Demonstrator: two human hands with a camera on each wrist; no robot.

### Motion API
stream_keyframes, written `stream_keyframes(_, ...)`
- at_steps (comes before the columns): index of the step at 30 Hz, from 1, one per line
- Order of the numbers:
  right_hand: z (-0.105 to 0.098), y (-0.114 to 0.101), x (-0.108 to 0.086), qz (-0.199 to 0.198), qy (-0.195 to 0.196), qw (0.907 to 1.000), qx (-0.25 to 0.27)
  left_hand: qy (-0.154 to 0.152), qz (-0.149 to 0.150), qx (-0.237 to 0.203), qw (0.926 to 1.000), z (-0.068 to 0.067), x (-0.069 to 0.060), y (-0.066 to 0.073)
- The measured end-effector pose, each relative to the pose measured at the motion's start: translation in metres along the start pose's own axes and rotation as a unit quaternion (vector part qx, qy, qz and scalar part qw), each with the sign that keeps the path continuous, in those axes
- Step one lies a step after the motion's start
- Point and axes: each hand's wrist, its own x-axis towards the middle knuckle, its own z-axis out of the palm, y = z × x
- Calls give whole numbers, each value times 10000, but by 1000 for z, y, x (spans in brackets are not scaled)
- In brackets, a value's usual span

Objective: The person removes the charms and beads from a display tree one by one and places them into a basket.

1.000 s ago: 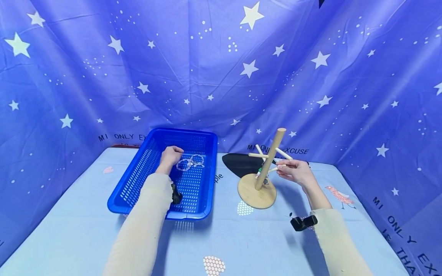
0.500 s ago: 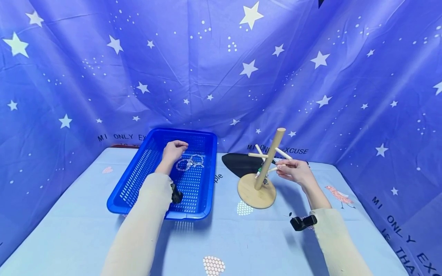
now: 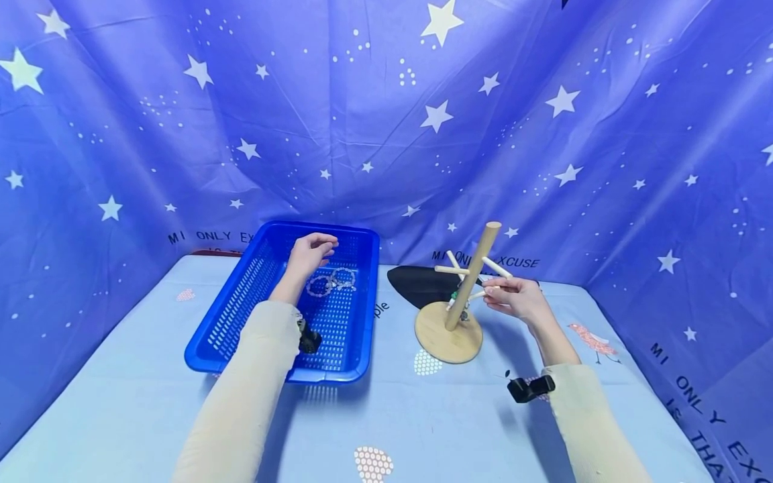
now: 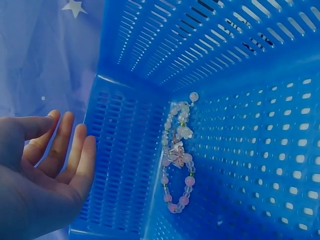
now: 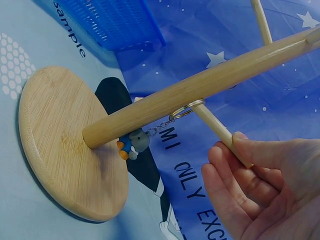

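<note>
My left hand (image 3: 309, 255) hovers over the far part of the blue plastic basket (image 3: 202, 361), fingers loosely bent and nothing visible between them. Below it, beaded bracelets (image 4: 176, 154) in pink and clear beads lie together on the basket floor. On the right, my right hand (image 3: 516, 298) pinches the end of a lower peg (image 5: 215, 124) on a wooden peg stand (image 3: 468, 288) between thumb and fingers. A keychain with a small grey, blue and orange figure (image 5: 137, 142) hangs by its ring from that same peg, close to the post.
The stand's round base (image 5: 75, 145) rests on a pale blue patterned cloth (image 3: 398, 416), right of the basket. More pegs, such as the upper left peg (image 3: 449, 271), stick out from the post. A purple starry curtain (image 3: 338, 121) closes off the back and sides.
My left hand has risen and moved away over the basket, and its fingers have loosened. The bracelets lie where they were. My right hand keeps its pinch on the peg.
</note>
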Motion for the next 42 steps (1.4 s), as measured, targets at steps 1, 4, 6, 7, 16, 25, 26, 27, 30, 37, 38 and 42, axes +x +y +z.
stream_keyframes(1,0,0,0,-1,-6,10000,15,-39,-16,-73,10000,0,0,1)
stream_keyframes(4,1,-1,0,-17,-8,10000,60,-140,-85,-427,9990,-1,-1,6)
stream_keyframes(6,1,-1,1,-40,-10,10000,76,-183,-104,-697,9973,-2,-2,11)
stream_keyframes(7,2,-1,1,-56,-14,10000,56,-226,-93,-822,9963,-1,-2,14)
stream_keyframes(16,1,1,-6,-437,314,9926,-1093,-634,291,-1198,9903,10,-16,45)
stream_keyframes(25,-6,-32,-28,-1956,1239,9578,-1705,-1019,732,-1283,9838,16,-35,72)
stream_keyframes(26,-5,-39,-31,-2091,1262,9561,-1618,-1060,775,-1286,9830,18,-37,74)
stream_keyframes(27,-5,-46,-33,-2216,1254,9550,-1523,-1103,813,-1298,9820,19,-39,77)
stream_keyframes(30,-2,-66,-40,-2437,933,9591,-1100,-1194,904,-1311,9800,24,-44,83)
stream_keyframes(37,15,-103,-52,-2432,1062,9457,-1878,-1402,1020,-1186,9777,38,-58,87)
stream_keyframes(38,18,-106,-53,-2413,1177,9392,-2142,-1429,1045,-1170,9772,40,-59,87)
stream_keyframes(42,27,-114,-53,-2368,1564,9100,-3023,-1495,1078,-1093,9768,49,-67,87)
